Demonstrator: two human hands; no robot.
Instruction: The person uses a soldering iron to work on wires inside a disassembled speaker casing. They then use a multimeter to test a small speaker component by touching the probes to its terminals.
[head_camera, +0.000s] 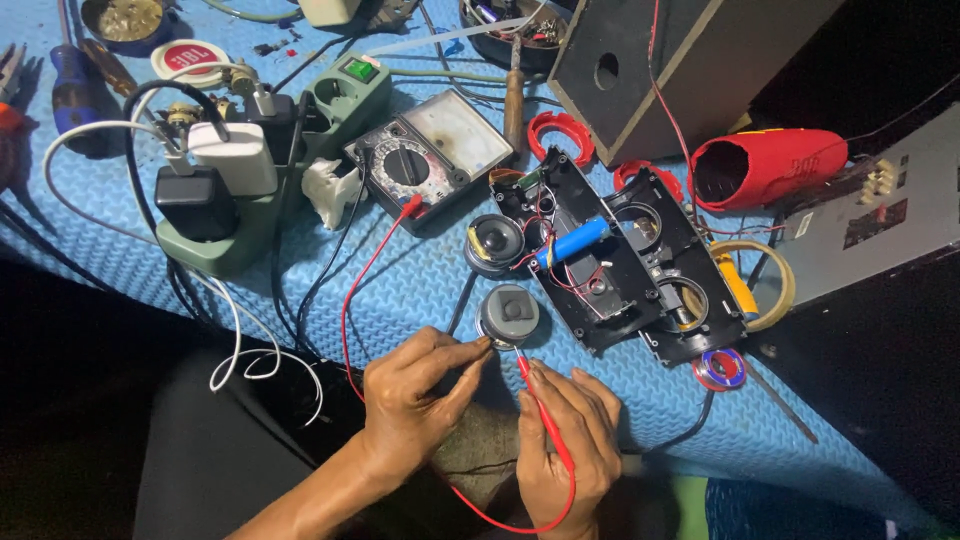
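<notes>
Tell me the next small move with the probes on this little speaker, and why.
Probably look up at the analog multimeter: the right hand has the red probe tip at the small round speaker, and the left hand pinches its rim.

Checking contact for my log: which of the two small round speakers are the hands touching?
The nearer speaker, grey back up; the other speaker lies untouched beside the open black case.

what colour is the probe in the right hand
Red, with a red lead; the right hand holds the probe. Head view shows it.
</notes>
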